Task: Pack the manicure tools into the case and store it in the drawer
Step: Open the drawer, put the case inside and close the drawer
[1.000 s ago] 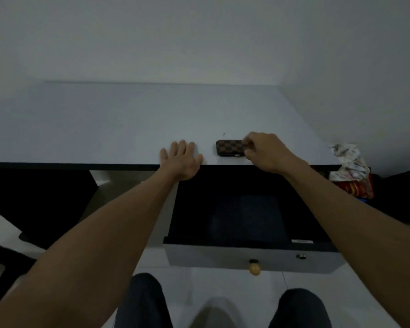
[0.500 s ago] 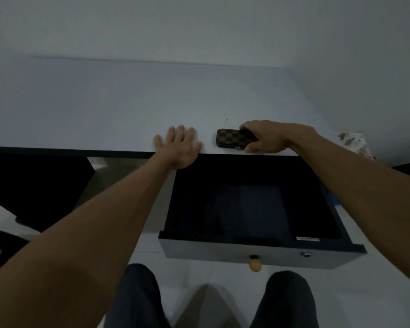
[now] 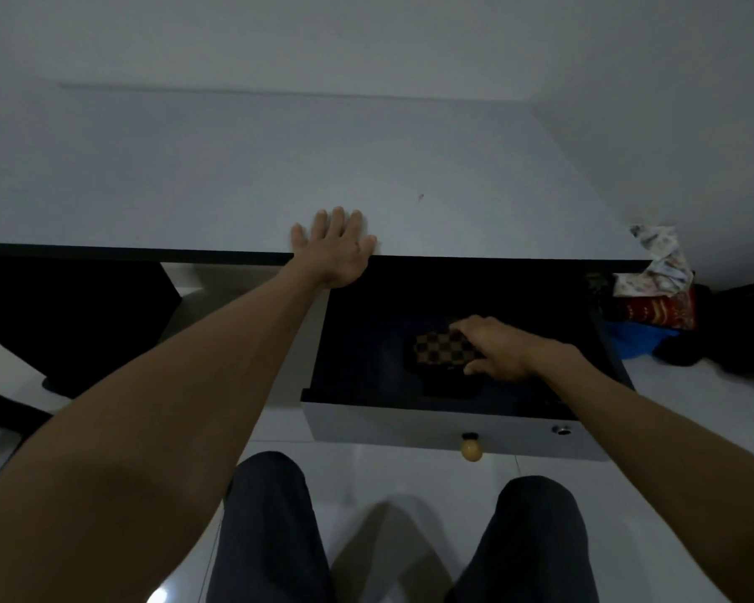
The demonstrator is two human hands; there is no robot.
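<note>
The brown checkered manicure case (image 3: 442, 350) is closed and sits low inside the open dark drawer (image 3: 449, 433), near its middle. My right hand (image 3: 499, 352) grips the case by its right end, fingers over the top and thumb at the near edge. My left hand (image 3: 336, 245) lies flat and spread on the front edge of the white desk top (image 3: 236, 176), just left of the drawer opening. The drawer has a white front with a round wooden knob (image 3: 471, 449).
A small lock (image 3: 562, 430) sits at the right of the drawer front. Right of the desk lies a heap of crumpled cloth, a red pack (image 3: 654, 309) and a blue bag (image 3: 636, 341). My knees are below the drawer front.
My right hand lifted the case off the desk top and brought it down into the open drawer. My left hand stayed flat on the desk edge.
</note>
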